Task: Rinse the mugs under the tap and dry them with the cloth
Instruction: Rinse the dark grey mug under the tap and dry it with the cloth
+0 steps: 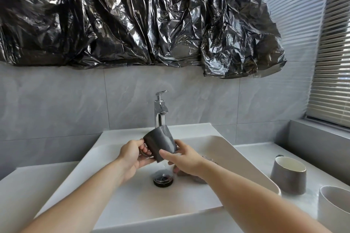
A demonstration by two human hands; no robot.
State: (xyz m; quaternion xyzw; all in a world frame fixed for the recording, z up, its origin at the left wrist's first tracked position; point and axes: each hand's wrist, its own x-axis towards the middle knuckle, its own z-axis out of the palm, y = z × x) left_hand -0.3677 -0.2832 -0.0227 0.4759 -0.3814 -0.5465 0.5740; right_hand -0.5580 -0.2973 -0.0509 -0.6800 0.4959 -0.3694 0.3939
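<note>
A dark grey mug [160, 143] hangs tilted over the white sink [233, 149], just below the chrome tap [160, 114], with its mouth turned down and toward me. My left hand [132, 155] grips its handle, fingers curled through it. My right hand [184, 158] holds the mug's rim and lower side, thumb on the outside. A thin stream of water falls from the mug to the dark drain [163, 178]. Two more mugs stand upright on the counter at the right: a grey one with a white inside [287, 175] and a white one [333, 208] cut off by the frame edge. No cloth is in view.
Crumpled black plastic sheeting [132, 17] covers the wall above the sink. Grey tiles run behind the tap. A window with slatted blinds [333, 66] is at the right, above a raised grey ledge [312, 138]. The grey counter [253, 155] runs on both sides of the sink.
</note>
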